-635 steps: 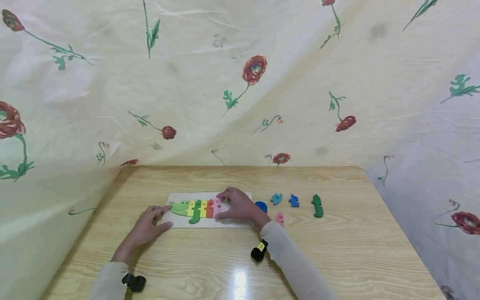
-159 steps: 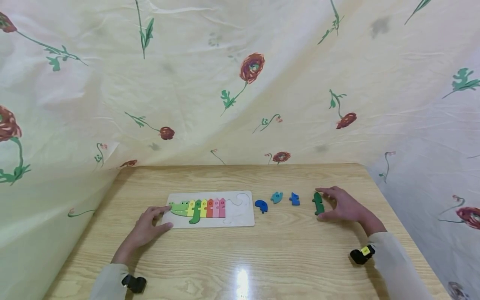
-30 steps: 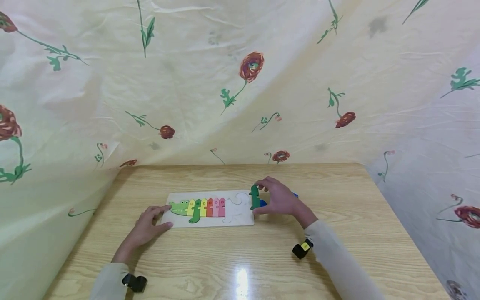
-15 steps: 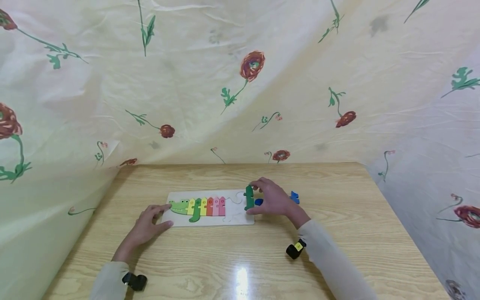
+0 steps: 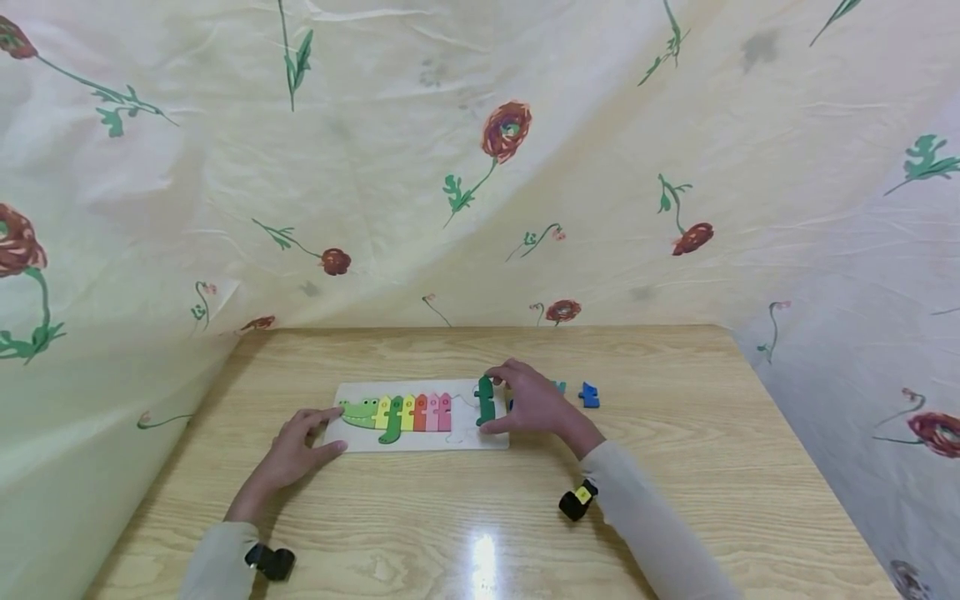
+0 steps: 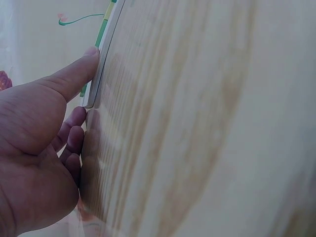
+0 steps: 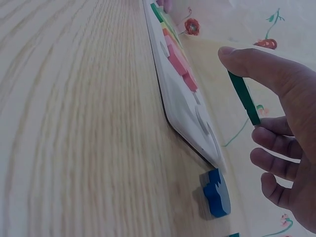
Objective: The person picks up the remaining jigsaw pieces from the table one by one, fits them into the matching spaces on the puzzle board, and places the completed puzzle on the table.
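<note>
A white puzzle board (image 5: pixel 427 442) lies on the table, filled from the left with a green crocodile head (image 5: pixel 360 414) and several coloured body pieces up to a pink one (image 5: pixel 446 412). Faint outlines mark its bare right part. Over that part my right hand (image 5: pixel 536 402) pinches a dark green puzzle piece (image 5: pixel 486 402) upright between thumb and fingers; the right wrist view has this piece (image 7: pixel 243 96) raised above the board. At the board's left end rests my left hand (image 5: pixel 294 450), index finger on the crocodile head and thumb (image 6: pixel 81 71) along the near edge.
Right of the board lie a blue puzzle piece (image 5: pixel 590 395) and a teal one (image 5: pixel 559 387), partly behind my right hand. Another blue piece (image 7: pixel 217 195) sits by the board's right end. A flowered cloth (image 5: pixel 375 208) hangs behind the wooden table (image 5: pixel 420 517).
My right hand took the dark green piece from the far right and carried it left over the board. Earlier, a second pink piece went into the row. The left hand has stayed put.
</note>
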Demonstrator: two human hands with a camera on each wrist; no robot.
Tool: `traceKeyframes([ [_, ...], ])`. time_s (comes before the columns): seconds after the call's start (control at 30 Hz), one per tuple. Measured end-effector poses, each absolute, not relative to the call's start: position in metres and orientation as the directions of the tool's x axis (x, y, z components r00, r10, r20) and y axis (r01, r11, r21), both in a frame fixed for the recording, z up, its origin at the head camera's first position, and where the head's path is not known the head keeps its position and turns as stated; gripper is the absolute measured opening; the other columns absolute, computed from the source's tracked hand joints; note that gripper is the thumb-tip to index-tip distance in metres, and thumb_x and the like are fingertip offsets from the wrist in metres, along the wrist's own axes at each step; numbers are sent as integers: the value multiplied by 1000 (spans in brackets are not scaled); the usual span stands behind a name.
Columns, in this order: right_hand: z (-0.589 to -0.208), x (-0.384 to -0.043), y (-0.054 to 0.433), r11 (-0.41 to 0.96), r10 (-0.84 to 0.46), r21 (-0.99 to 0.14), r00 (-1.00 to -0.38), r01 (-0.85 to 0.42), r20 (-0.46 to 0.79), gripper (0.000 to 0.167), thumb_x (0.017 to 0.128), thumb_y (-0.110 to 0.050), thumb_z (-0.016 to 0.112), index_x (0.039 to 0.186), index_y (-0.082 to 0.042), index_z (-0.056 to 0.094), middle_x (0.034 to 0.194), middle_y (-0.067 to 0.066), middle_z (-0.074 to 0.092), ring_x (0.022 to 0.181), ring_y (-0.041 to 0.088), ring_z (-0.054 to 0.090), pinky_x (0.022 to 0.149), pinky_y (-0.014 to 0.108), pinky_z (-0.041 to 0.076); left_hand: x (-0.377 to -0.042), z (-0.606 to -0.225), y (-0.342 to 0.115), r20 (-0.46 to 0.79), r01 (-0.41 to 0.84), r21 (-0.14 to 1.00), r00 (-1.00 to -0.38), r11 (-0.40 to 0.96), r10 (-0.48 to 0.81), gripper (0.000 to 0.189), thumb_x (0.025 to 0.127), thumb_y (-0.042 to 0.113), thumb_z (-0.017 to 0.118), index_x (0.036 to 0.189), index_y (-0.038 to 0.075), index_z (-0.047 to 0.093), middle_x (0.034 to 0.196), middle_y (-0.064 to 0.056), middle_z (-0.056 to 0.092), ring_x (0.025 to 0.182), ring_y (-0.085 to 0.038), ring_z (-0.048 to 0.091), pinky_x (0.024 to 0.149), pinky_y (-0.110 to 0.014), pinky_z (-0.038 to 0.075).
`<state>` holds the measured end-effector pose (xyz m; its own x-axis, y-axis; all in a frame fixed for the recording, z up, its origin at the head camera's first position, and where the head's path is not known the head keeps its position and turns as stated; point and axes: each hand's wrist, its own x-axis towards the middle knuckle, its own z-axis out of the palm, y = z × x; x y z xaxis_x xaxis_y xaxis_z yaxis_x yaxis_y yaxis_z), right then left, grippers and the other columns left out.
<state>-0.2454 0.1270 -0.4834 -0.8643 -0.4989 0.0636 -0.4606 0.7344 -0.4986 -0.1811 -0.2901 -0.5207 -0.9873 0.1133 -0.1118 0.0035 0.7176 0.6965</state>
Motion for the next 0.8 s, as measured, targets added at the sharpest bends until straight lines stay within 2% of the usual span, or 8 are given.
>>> traceKeyframes([
  [0.23, -481, -244, 121, 725, -516, -513, -856, -460, 38, 92, 69, -58, 90, 140, -7, 59, 121, 4, 61, 106, 21, 57, 94, 41, 51, -181, -521, -291, -110, 4, 706, -987, 709, 116, 65, 92, 35, 77, 149, 15, 53, 146, -24, 43, 126, -43, 43, 101, -65, 30],
  [0.43, -484, -246, 115, 743, -511, -488, -859, -458, 29, 93, 68, -61, 89, 140, -10, 59, 121, 1, 60, 107, 17, 56, 98, 41, 50, -181, -520, -291, -98, 13, 703, -989, 711, 114, 64, 92, 33, 78, 149, 14, 54, 145, -23, 45, 127, -44, 43, 102, -65, 30],
  [0.6, -486, -246, 110, 729, -520, -506, -854, -461, 30, 93, 68, -60, 89, 140, -8, 59, 121, 4, 62, 107, 20, 57, 99, 43, 50, -181, -520, -291, -90, 18, 706, -989, 708, 114, 64, 91, 33, 78, 148, 13, 55, 144, -23, 45, 128, -44, 42, 103, -65, 28],
  [0.8, -487, -245, 104, 728, -532, -500, -846, -469, 19, 92, 69, -59, 89, 141, -9, 59, 120, 1, 60, 108, 18, 56, 98, 41, 50, -182, -521, -291, -95, 14, 709, -989, 705, 115, 64, 92, 33, 78, 148, 13, 55, 144, -22, 45, 129, -43, 41, 103, -64, 27],
])
